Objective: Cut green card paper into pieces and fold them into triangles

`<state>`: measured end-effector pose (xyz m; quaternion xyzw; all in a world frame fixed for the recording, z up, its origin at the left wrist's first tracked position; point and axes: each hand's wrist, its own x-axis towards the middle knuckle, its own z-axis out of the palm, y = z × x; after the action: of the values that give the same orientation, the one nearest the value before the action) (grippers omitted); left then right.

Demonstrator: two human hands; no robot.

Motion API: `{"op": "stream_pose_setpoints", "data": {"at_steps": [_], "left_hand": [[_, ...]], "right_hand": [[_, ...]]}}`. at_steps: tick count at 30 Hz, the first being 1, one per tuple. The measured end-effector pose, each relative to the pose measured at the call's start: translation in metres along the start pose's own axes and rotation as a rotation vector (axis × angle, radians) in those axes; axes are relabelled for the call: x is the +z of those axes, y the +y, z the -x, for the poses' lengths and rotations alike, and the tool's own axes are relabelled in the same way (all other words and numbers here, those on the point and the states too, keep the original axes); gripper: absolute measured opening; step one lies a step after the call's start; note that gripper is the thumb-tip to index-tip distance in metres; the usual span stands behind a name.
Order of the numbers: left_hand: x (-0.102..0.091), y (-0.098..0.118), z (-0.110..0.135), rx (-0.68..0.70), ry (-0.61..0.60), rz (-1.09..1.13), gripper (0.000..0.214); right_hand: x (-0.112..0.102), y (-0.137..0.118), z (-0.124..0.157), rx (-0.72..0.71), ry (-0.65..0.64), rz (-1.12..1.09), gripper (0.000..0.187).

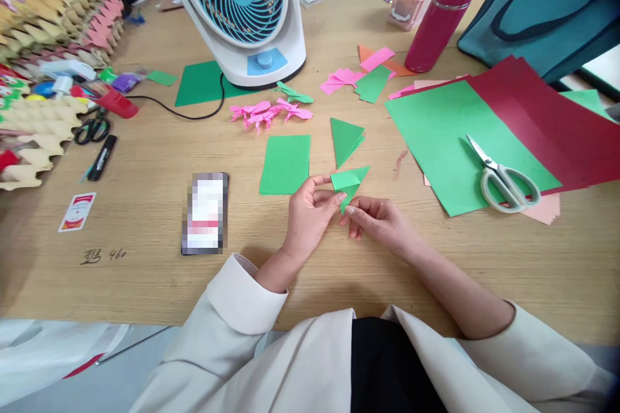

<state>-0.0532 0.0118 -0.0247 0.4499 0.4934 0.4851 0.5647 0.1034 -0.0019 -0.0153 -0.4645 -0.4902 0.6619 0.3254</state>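
A small folded piece of green paper (349, 181) is held just above the table between both hands. My left hand (312, 213) pinches its left side, thumb on the near face and fingers behind. With thumb and fingertips, my right hand (375, 221) grips its lower tip. Just beyond lies a green paper folded into a triangle (345, 141). To the left of that rests a stack of green paper rectangles (285, 164). Farther back are several pink folded paper figures (271, 114) and a green one (294, 93).
A white fan (264, 58) stands at the back, its black cord running left. Scissors (504, 184) lie on green and red paper sheets (450, 142) at right, near a magenta bottle (443, 19) and teal bag (542, 13). A phone (206, 213) lies left; egg trays (33, 135) sit far left.
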Motion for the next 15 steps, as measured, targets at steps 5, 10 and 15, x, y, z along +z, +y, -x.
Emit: {"op": "stream_pose_setpoints", "data": {"at_steps": [5, 10, 15], "left_hand": [[0.0028, 0.0004, 0.0021, 0.021, -0.007, -0.024, 0.039], [0.0002, -0.002, 0.0008, 0.018, -0.086, -0.034, 0.025], [-0.0037, -0.0042, -0.0012, -0.005, -0.079, -0.138, 0.035]], "right_hand": [[0.0031, 0.0021, -0.0009, 0.029, 0.037, -0.055, 0.041], [0.0022, 0.0045, -0.0019, -0.002, 0.055, -0.075, 0.041], [0.0003, 0.002, -0.0011, -0.007, 0.038, -0.058, 0.043]]}}
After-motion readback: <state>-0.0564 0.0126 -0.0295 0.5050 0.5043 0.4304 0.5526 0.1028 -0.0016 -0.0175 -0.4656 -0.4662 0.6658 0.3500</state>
